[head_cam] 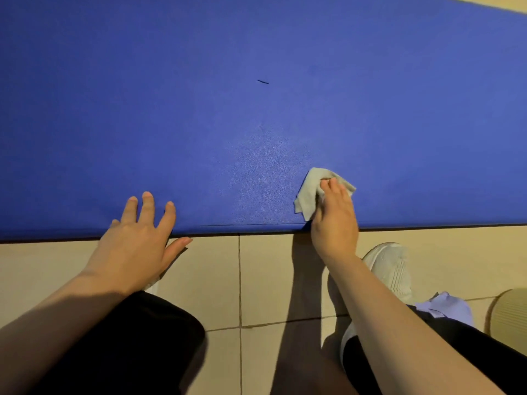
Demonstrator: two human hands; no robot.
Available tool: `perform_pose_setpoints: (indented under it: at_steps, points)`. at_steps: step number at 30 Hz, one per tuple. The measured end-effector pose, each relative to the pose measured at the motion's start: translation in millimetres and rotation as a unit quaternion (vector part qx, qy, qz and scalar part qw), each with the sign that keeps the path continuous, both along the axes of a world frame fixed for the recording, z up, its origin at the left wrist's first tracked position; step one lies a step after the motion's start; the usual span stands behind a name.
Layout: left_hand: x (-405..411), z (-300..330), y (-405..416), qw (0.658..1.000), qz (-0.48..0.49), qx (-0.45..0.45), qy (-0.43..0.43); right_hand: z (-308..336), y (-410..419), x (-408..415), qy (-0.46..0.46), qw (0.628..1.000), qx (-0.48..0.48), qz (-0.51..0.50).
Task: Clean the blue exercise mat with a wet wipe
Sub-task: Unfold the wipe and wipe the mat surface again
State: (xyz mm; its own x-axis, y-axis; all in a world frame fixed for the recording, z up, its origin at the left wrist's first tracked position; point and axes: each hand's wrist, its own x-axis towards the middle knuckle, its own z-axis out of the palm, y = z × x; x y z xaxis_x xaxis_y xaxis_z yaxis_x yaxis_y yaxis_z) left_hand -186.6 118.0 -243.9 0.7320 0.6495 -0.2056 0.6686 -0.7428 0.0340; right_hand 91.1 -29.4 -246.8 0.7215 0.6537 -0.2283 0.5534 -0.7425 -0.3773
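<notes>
The blue exercise mat fills the upper part of the view, its near edge running across above the tiled floor. A crumpled whitish wet wipe lies on the mat close to that edge. My right hand grips the wipe and presses it onto the mat. My left hand rests flat with spread fingers on the mat's near edge, its thumb over the floor. A small dark mark shows on the mat further away.
Beige floor tiles lie in front of the mat. My white shoe stands by the right arm, with dark trousers at both knees. A pale ribbed round object sits at the right edge, next to a light lavender piece.
</notes>
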Motion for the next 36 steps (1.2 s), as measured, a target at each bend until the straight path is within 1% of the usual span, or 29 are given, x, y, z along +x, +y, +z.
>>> perform_pose_setpoints:
  at_steps: [2, 4, 7, 10, 12, 14, 15, 16, 17, 18, 19, 20, 21, 22, 23, 24, 25, 27, 28, 29, 31, 32, 33, 34, 35, 36]
  points:
    - [0, -1, 0, 1.000, 0.000, -0.003, 0.004, 3, 11, -11, 0.050, 0.994, 0.074, -0.064]
    - [-2, 0, 2, 1.000, 0.002, -0.002, -0.007, 13, 21, -8, 0.088, 0.977, 0.135, -0.138]
    - [-4, 0, 2, 1.000, -0.003, -0.003, 0.010, 36, 22, 8, 0.086, 0.965, 0.164, -0.186]
    - [-2, 0, -1, 0.998, 0.005, -0.029, 0.050, 51, 16, 24, 0.050, 0.966, 0.148, -0.204]
    - [2, 4, -4, 0.996, 0.015, -0.043, 0.077, 63, 14, 35, -0.008, 0.985, 0.072, -0.155]
    - [9, 11, -3, 0.996, 0.026, -0.045, 0.079, 75, 13, 42, -0.078, 0.994, -0.028, -0.066]
    - [12, 16, -1, 0.997, 0.024, -0.037, 0.069, 80, 14, 42, -0.102, 0.993, -0.053, -0.032]
    - [16, 20, 0, 0.998, 0.019, -0.030, 0.049, 84, 16, 39, -0.107, 0.993, -0.056, -0.010]
    - [21, 26, 1, 1.000, 0.007, -0.018, 0.011, 87, 19, 33, -0.081, 0.996, -0.035, 0.002]
    - [29, 34, 0, 0.999, 0.003, -0.026, -0.038, 88, 23, 25, -0.018, 1.000, 0.006, 0.006]
    - [41, 44, -2, 0.992, 0.011, -0.054, -0.110, 89, 27, 14, 0.080, 0.995, 0.053, 0.014]
    - [55, 54, -4, 0.977, 0.038, -0.100, -0.182, 90, 31, 1, 0.184, 0.978, 0.092, 0.035]
    - [69, 62, -7, 0.954, 0.082, -0.167, -0.235, 92, 35, -12, 0.264, 0.956, 0.118, 0.057]
    - [82, 68, -9, 0.920, 0.134, -0.258, -0.263, 94, 38, -23, 0.322, 0.934, 0.137, 0.073]
    - [93, 73, -9, 0.872, 0.183, -0.362, -0.272, 95, 41, -32, 0.364, 0.916, 0.152, 0.079]
    - [99, 75, -8, 0.828, 0.209, -0.437, -0.283, 96, 43, -38, 0.393, 0.902, 0.167, 0.070]
    - [101, 75, -8, 0.788, 0.224, -0.483, -0.309, 96, 44, -42, 0.409, 0.893, 0.180, 0.049]
    - [99, 76, -10, 0.717, 0.267, -0.527, -0.370, 94, 45, -43, 0.417, 0.889, 0.187, -0.012]
    - [96, 75, -13, 0.686, 0.289, -0.542, -0.390, 93, 46, -41, 0.419, 0.888, 0.185, -0.043]
    - [95, 73, -16, 0.661, 0.309, -0.552, -0.403, 93, 47, -40, 0.424, 0.884, 0.184, -0.072]
    - [94, 72, -21, 0.623, 0.341, -0.567, -0.418, 92, 49, -40, 0.442, 0.865, 0.192, -0.136]
    - [94, 72, -22, 0.608, 0.349, -0.575, -0.422, 92, 50, -41, 0.463, 0.843, 0.206, -0.179]
    - [94, 73, -23, 0.590, 0.357, -0.586, -0.426, 92, 51, -43, 0.496, 0.808, 0.224, -0.228]
    - [93, 74, -23, 0.573, 0.362, -0.596, -0.430, 93, 52, -47, 0.540, 0.756, 0.248, -0.273]
    - [93, 76, -23, 0.556, 0.365, -0.607, -0.434, 95, 52, -50, 0.589, 0.699, 0.272, -0.302]
    - [93, 77, -25, 0.545, 0.367, -0.613, -0.438, 96, 52, -53, 0.631, 0.649, 0.284, -0.316]
